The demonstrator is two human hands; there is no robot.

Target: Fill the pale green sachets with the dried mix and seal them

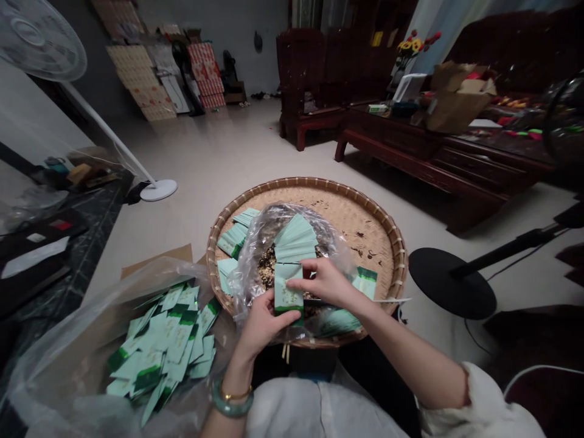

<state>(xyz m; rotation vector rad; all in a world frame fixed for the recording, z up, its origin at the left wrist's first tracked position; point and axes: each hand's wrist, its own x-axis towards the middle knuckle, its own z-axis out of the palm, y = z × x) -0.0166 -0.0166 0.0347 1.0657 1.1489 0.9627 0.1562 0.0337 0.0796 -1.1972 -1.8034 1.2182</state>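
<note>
Over the bamboo tray [308, 181], the left hand [263, 325] grips a green sachet [287, 297] — long axis upright, the right hand [327, 283] pinching its top.

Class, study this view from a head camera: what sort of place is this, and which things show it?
Probably a home living room used for small-scale packing: a dark wooden armchair, a long low wooden table, and a pedestal fan, with a round woven bamboo tray and piled pale green packets.

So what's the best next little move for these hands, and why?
Probably lower the pale green packet toward the plastic bag of dried leaves, since the left hand grips the packet and the right hand pinches its top edge, right above the bag's opening.
</note>
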